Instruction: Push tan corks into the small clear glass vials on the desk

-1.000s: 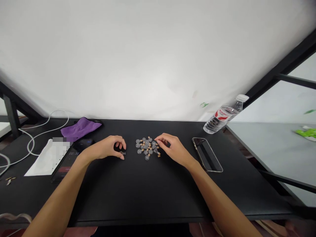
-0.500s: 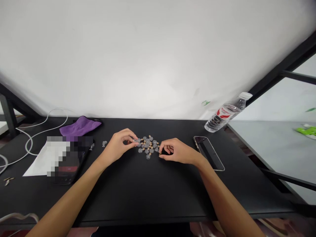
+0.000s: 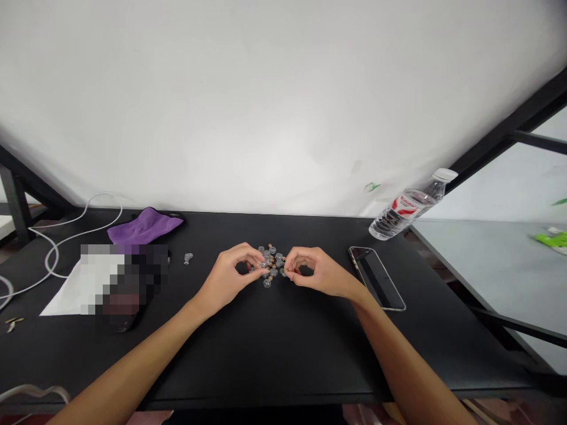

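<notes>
Your bare left forearm [image 3: 146,351] ran from near left toward the middle; your right forearm [image 3: 396,348] slanted in from near right. Both wrists were roughly straight. Your left hand [image 3: 230,273] pointed right, thumb stretched under bent fingers, tips in a pinch. Your right hand [image 3: 322,271] pointed left, fingers curled, thumb and index tips pinched close together. Hands sat level, fingertips facing, near each other but apart.

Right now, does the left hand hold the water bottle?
No, the left hand is at the small clear bottles; the water bottle is at the right.
</notes>
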Available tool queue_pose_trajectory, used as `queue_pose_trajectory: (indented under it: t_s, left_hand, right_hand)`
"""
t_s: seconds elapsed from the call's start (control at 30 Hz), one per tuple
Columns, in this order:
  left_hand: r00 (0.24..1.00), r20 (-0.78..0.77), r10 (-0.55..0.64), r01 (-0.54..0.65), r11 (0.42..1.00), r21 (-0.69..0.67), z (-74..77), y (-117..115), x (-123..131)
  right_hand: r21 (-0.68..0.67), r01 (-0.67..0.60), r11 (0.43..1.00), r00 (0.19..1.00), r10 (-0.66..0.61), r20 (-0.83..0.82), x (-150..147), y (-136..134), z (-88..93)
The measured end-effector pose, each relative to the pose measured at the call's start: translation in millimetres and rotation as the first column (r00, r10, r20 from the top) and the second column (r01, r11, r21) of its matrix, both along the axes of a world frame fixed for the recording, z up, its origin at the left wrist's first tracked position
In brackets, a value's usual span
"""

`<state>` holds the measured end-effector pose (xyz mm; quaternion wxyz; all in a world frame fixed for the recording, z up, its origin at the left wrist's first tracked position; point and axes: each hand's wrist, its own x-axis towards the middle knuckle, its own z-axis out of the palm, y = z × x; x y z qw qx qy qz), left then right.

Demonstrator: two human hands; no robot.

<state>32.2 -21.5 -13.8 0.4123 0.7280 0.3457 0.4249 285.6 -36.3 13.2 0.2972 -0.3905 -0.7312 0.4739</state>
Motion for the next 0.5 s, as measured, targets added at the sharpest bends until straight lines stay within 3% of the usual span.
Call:
queue_pose_trajectory:
  t_s: [0.3,0.5]
  left_hand:
    - [1.0,-0.025,-0.016,0.017,0.999,0.038,1.7,-4.8,3.8]
    - [0.999,-0.021,-0.029,0.03,0.999,0.031,2.2,-5.8,5.3]
  right_hand:
    - [-0.11,0.043,0.993,0.962,-0.07,-0.262,-14.6,0.9,-13.5]
    - [-0.034,0.107,0.994,0.954,-0.112,-0.277,-18.7,3.1,-17.2]
